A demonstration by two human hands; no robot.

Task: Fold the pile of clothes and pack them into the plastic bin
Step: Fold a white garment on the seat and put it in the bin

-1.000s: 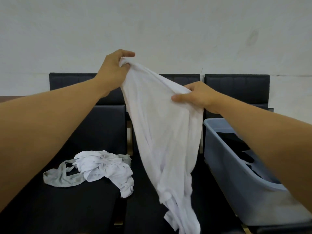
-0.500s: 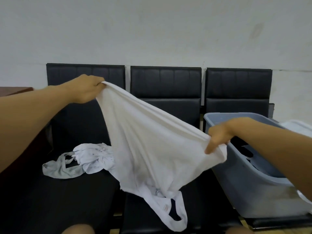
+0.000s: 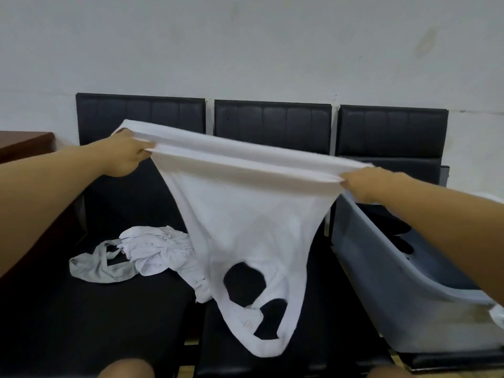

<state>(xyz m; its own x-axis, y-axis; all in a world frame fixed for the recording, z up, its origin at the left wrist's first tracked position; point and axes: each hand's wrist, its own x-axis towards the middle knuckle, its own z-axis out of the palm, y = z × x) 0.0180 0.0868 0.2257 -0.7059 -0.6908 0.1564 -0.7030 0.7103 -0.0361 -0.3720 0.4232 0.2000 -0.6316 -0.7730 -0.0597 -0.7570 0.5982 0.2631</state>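
A white sleeveless top (image 3: pixel 245 214) hangs upside down in front of me, its hem stretched taut between my hands. My left hand (image 3: pixel 122 154) grips the hem's left corner and my right hand (image 3: pixel 365 184) pinches the right corner. The shoulder straps and neck opening dangle low over the middle seat. A small pile of white and grey clothes (image 3: pixel 136 255) lies on the left seat. The grey plastic bin (image 3: pixel 409 290) stands on the right seat with dark clothing inside, partly hidden by my right arm.
A row of three black padded chairs (image 3: pixel 272 126) stands against a pale wall. A brown table corner (image 3: pixel 24 143) juts in at the left. Something white (image 3: pixel 497 317) lies beside the bin at the right edge. My knees show at the bottom.
My hands have moved further apart and levelled out, pulling the top's hem into a straight taut line. The garment now hangs spread open rather than bunched.
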